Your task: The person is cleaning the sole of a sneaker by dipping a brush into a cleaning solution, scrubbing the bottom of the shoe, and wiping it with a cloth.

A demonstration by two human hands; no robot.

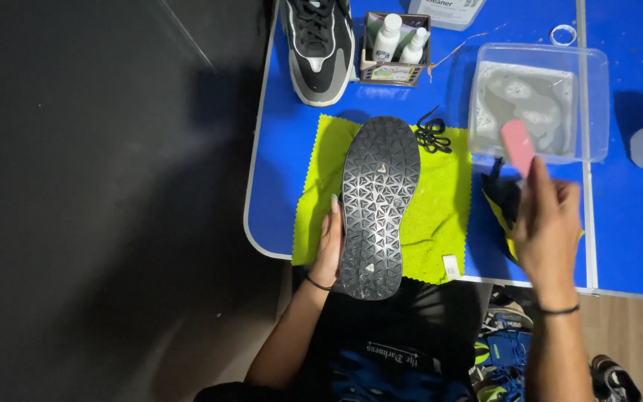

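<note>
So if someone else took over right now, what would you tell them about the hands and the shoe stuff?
Left hand: holds the shoe sole-up over the yellow-green cloth.
Right hand: grips a pink brush near the clear tub of cloudy water.
The black laces are out, lying on the cloth. The other shoe and two white bottles sit at the back of the blue table.
Done: laces removed. Left: the sole shows pale specks; whether it has been scrubbed, I cannot tell.

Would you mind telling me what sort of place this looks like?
Probably a home shoe-cleaning station: a blue table with a tub of soapy water, small cleaner bottles, and a shoe held sole-up by the left hand over a green cloth.
</note>
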